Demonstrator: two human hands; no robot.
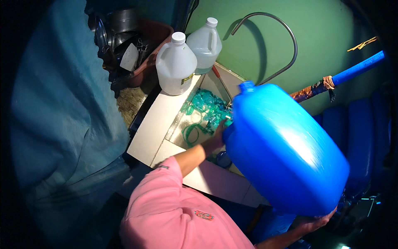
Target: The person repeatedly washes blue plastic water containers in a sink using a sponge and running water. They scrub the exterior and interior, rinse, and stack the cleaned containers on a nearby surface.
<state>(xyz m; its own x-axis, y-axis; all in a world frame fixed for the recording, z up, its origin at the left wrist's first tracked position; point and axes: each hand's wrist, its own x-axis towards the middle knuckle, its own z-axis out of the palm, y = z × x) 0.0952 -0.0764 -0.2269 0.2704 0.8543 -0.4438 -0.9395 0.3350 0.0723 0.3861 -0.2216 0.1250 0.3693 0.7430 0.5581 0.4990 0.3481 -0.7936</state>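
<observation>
A large blue plastic jerrycan (289,149) is held tilted over the right part of a tiled basin (149,130), its small blue cap towards the wall. My left hand (218,135) is at its neck end, partly hidden behind the can, apparently gripping there. My right hand (323,219) supports its lower end from beneath, with the fingers partly hidden. In the basin, beyond my left hand, lies a heap of green translucent plastic pieces (206,109). A round bluish item (223,158) rests near my left forearm.
Two white-capped plastic jugs (176,67) (203,46) stand at the basin's back left. A reddish tub (146,68) holds metal pots. A curved metal pipe (292,40) and blue pipe (357,67) project by the green wall. Blue containers (359,143) stand at right; a blue sheet (68,102) hangs left.
</observation>
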